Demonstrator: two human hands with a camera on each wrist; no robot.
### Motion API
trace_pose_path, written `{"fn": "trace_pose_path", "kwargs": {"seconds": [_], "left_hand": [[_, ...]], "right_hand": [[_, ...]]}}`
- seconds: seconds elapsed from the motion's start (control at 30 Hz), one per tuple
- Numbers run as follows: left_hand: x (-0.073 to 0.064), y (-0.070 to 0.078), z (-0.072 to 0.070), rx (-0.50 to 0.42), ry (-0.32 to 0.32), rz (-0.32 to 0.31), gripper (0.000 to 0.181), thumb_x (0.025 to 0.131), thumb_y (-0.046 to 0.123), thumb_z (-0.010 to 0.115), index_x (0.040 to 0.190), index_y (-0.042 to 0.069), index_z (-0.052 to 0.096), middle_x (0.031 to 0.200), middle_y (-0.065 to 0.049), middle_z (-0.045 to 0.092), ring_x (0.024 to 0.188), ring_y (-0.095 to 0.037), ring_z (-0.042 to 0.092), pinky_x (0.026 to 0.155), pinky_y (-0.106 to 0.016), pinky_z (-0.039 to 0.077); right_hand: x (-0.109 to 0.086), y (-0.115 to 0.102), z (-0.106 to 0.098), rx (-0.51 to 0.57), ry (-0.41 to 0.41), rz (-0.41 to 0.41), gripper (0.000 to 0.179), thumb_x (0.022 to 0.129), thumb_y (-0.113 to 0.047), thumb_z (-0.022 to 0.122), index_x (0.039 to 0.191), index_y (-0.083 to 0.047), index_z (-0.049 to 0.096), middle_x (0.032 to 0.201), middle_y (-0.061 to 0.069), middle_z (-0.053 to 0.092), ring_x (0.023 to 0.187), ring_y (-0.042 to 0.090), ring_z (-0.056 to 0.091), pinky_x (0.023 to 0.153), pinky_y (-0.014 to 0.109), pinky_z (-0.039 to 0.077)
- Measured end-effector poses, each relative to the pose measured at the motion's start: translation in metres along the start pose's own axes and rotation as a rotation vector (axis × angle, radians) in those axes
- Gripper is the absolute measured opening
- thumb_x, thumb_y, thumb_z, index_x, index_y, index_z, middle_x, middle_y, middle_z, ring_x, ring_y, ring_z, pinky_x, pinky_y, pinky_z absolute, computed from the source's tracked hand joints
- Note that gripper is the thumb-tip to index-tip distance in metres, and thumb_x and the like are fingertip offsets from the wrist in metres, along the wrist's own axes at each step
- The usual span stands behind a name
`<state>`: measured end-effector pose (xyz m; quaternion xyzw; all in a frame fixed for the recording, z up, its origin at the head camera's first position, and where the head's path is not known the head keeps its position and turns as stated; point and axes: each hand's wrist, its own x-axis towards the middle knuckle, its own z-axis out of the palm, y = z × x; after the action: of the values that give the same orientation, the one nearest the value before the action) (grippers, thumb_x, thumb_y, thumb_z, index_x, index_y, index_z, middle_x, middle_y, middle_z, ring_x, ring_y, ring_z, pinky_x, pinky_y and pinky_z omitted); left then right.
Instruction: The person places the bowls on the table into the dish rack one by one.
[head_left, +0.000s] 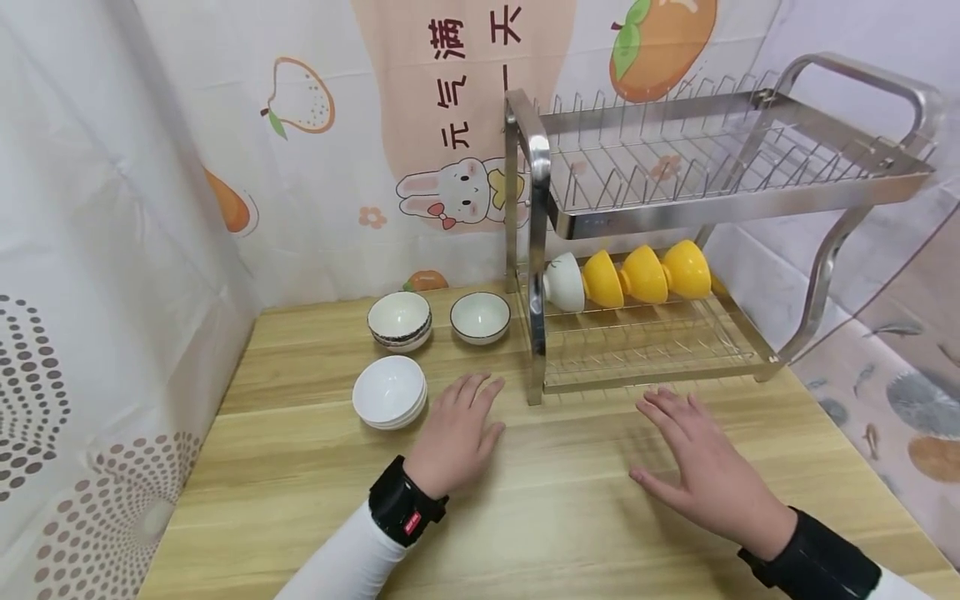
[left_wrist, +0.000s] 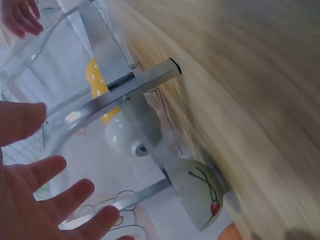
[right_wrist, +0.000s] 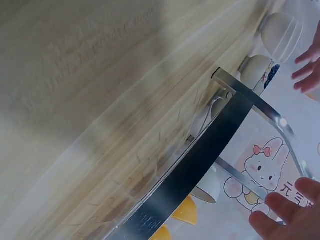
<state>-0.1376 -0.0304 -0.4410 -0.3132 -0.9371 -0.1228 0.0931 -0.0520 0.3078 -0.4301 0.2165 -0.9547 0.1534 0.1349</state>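
My left hand [head_left: 457, 437] hovers above the wooden table, its fingers spread and nothing in it. Just left of it sits a stack of plain white bowls [head_left: 388, 390]. Behind that are stacked bowls with a dark patterned rim [head_left: 400, 318] and a single dark-rimmed bowl [head_left: 481, 317], whose painted side [left_wrist: 200, 192] shows in the left wrist view. My right hand [head_left: 708, 471], also empty with spread fingers, is in front of the metal dish rack [head_left: 660, 379]. On its lower shelf, a white bowl [head_left: 564, 283] and several yellow bowls [head_left: 643, 273] stand on their sides in a row.
The rack's upper tier [head_left: 720, 158] has wire dividers and rises over the lower shelf. A printed curtain [head_left: 315, 192] hangs behind the table, and more cloth [head_left: 82, 250] closes off the left side. The wooden tabletop [head_left: 525, 525] stretches in front of the rack.
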Motion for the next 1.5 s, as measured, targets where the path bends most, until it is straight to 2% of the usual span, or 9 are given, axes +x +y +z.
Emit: {"fn": "trace_pose_path", "kwargs": {"seconds": [0.3, 0.5, 0.67, 0.8, 0.9, 1.0, 1.13, 1.33, 1.5], "left_hand": [[0.059, -0.017, 0.030, -0.007, -0.018, -0.124, 0.065, 0.094, 0.032, 0.066, 0.149, 0.010, 0.041, 0.149, -0.018, 0.043, 0.133, -0.037, 0.044, 0.110, -0.050, 0.036], [0.093, -0.027, 0.040, 0.018, -0.040, -0.202, 0.065, 0.091, 0.024, 0.070, 0.148, 0.010, 0.044, 0.144, -0.019, 0.047, 0.131, -0.038, 0.046, 0.109, -0.053, 0.038], [0.112, -0.036, 0.045, 0.065, -0.061, -0.225, 0.055, 0.092, 0.017, 0.066, 0.143, 0.004, 0.049, 0.137, -0.020, 0.053, 0.128, -0.037, 0.049, 0.107, -0.051, 0.039], [0.125, -0.041, 0.048, 0.068, -0.123, -0.240, 0.041, 0.097, 0.011, 0.055, 0.138, 0.004, 0.055, 0.129, -0.018, 0.061, 0.121, -0.035, 0.056, 0.107, -0.052, 0.039], [0.132, -0.044, 0.052, 0.098, -0.177, -0.241, 0.030, 0.098, 0.009, 0.052, 0.126, 0.007, 0.064, 0.116, -0.014, 0.069, 0.108, -0.033, 0.064, 0.107, -0.051, 0.039], [0.137, -0.046, 0.056, 0.144, -0.205, -0.223, 0.022, 0.097, 0.008, 0.054, 0.112, 0.008, 0.069, 0.102, -0.011, 0.073, 0.094, -0.031, 0.069, 0.097, -0.048, 0.047], [0.138, -0.052, 0.054, 0.174, -0.208, -0.183, 0.021, 0.096, 0.004, 0.056, 0.109, 0.009, 0.072, 0.099, -0.010, 0.074, 0.089, -0.030, 0.070, 0.083, -0.046, 0.053], [0.131, -0.052, 0.056, 0.178, -0.183, -0.149, 0.020, 0.095, 0.004, 0.058, 0.108, 0.009, 0.071, 0.094, -0.009, 0.074, 0.085, -0.030, 0.069, 0.077, -0.045, 0.053], [0.115, -0.042, 0.051, 0.156, -0.167, -0.136, 0.015, 0.093, 0.004, 0.060, 0.105, 0.008, 0.069, 0.090, -0.008, 0.071, 0.080, -0.028, 0.066, 0.074, -0.043, 0.052]], "right_hand": [[-0.024, -0.003, -0.002, -0.038, 0.034, -0.020, 0.083, 0.079, -0.049, 0.078, 0.142, -0.002, 0.049, 0.143, 0.017, 0.049, 0.132, 0.035, 0.041, 0.122, 0.043, 0.008], [-0.037, -0.002, -0.001, -0.041, 0.062, -0.039, 0.082, 0.084, -0.058, 0.070, 0.142, -0.003, 0.049, 0.142, 0.016, 0.049, 0.134, 0.034, 0.039, 0.122, 0.042, 0.007], [-0.044, -0.002, 0.000, -0.037, 0.072, -0.037, 0.082, 0.087, -0.061, 0.065, 0.143, -0.004, 0.048, 0.141, 0.015, 0.050, 0.134, 0.034, 0.039, 0.122, 0.040, 0.006], [-0.048, -0.001, 0.001, -0.035, 0.081, -0.036, 0.081, 0.088, -0.062, 0.062, 0.143, -0.004, 0.048, 0.141, 0.015, 0.050, 0.134, 0.035, 0.040, 0.122, 0.039, 0.005], [-0.050, 0.000, 0.001, -0.036, 0.083, -0.033, 0.081, 0.088, -0.062, 0.063, 0.143, -0.004, 0.048, 0.141, 0.014, 0.051, 0.135, 0.034, 0.039, 0.122, 0.040, 0.006], [-0.053, 0.000, 0.002, -0.037, 0.077, -0.031, 0.081, 0.087, -0.061, 0.066, 0.143, -0.005, 0.048, 0.141, 0.014, 0.050, 0.136, 0.033, 0.038, 0.122, 0.040, 0.006], [-0.054, -0.002, 0.004, -0.037, 0.069, -0.040, 0.081, 0.087, -0.060, 0.065, 0.143, -0.004, 0.048, 0.142, 0.015, 0.050, 0.138, 0.032, 0.037, 0.122, 0.039, 0.005], [-0.054, -0.006, 0.005, -0.039, 0.066, -0.050, 0.080, 0.089, -0.061, 0.062, 0.143, -0.004, 0.048, 0.143, 0.014, 0.049, 0.139, 0.032, 0.036, 0.122, 0.039, 0.005], [-0.053, -0.009, 0.005, -0.029, 0.076, -0.061, 0.079, 0.089, -0.060, 0.063, 0.143, -0.004, 0.048, 0.143, 0.014, 0.050, 0.138, 0.033, 0.037, 0.122, 0.040, 0.007]]}}
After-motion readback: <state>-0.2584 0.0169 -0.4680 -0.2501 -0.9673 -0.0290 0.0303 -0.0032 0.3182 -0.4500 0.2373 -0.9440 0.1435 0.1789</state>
